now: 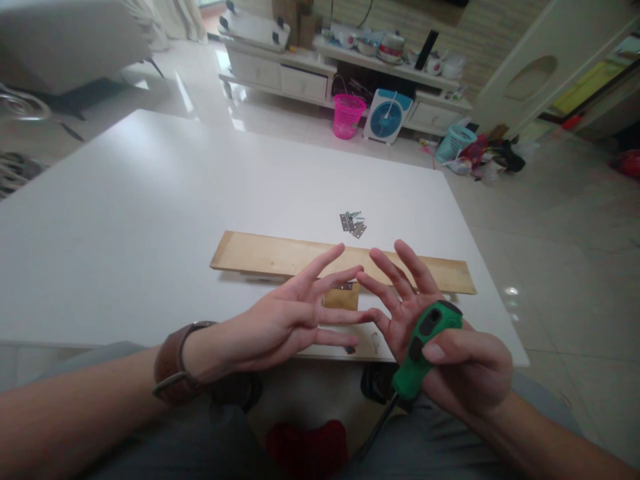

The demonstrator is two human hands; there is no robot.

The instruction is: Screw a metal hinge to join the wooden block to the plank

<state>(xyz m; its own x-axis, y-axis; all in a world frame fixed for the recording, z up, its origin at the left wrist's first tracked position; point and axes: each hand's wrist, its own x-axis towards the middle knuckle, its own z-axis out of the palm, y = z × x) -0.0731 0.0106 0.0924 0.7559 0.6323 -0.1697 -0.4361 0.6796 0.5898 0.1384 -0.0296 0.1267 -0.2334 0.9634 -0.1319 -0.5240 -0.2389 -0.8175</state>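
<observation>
My left hand [295,313] is stretched out over the table's near edge with its fingers spread and nothing in it. In my right hand [450,353], a green and black screwdriver [425,347] is pressed by the thumb against the palm, its shaft pointing down toward me. The other right fingers are spread, and their tips meet or nearly meet the left fingertips. Behind the hands lies a long wooden board [265,255]. A smaller wooden block [343,298] with a metal hinge [345,286] at its top shows between my fingers, partly hidden.
Past the board, a small pile of hinges and screws [353,224] lies on the white table [175,187]. Small dark bits [350,349] sit at the near edge. A pink basket [349,115], a blue fan [387,117] and a cabinet [280,73] stand beyond.
</observation>
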